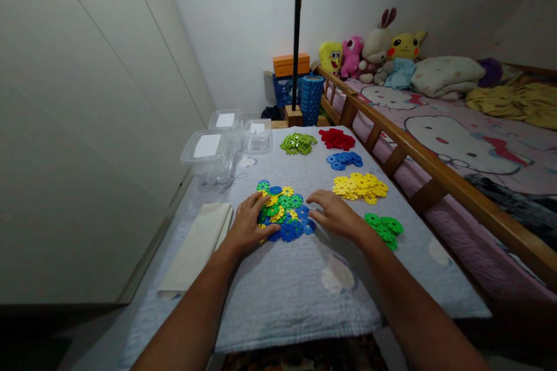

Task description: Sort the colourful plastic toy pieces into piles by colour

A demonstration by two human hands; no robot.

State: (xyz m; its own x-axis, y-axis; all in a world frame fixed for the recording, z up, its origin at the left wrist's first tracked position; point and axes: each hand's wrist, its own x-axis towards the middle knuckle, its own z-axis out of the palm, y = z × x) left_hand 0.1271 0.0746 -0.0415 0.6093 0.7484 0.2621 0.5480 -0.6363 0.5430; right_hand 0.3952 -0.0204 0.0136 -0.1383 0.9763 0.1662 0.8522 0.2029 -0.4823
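A mixed pile of plastic snowflake discs [285,208] in blue, green and yellow lies on a pale blue cloth [287,284]. My left hand [249,223] rests on the pile's left side, fingers spread flat. My right hand [335,214] lies at the pile's right edge, fingers stretched toward the discs. Sorted heaps lie further out: light green [298,143], red [336,138], blue [344,160], yellow [360,186] and dark green [384,227], the last just right of my right wrist.
Three lidded clear plastic boxes [213,153] stand at the far left of the cloth. A folded beige cloth [198,246] lies left of my left arm. A wooden bed rail [435,177] runs along the right. A black pole [297,35] rises behind. Wardrobe doors on the left.
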